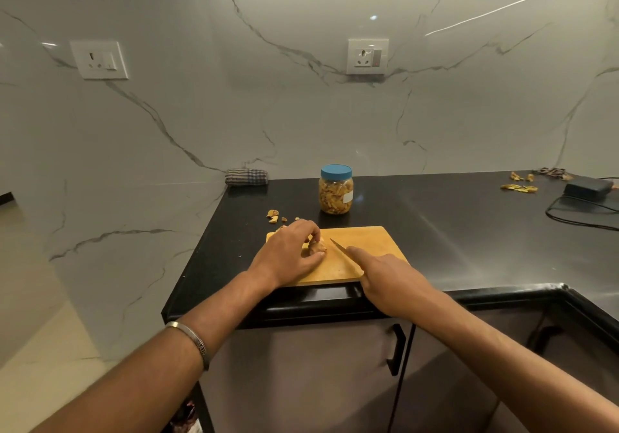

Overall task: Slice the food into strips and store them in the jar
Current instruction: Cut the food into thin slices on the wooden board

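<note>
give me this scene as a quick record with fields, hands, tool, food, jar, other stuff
left hand: grips the food on the board
right hand: holds the knife, forefinger along its back, blade tip near the food
food: one tan lump, not yet in strips
jar: behind the board, blue lid on, nearly full of strips
scraps: on the counter, left of the jar
cloth: folded by the wall
far right: more peels, a black box with a cable
</note>
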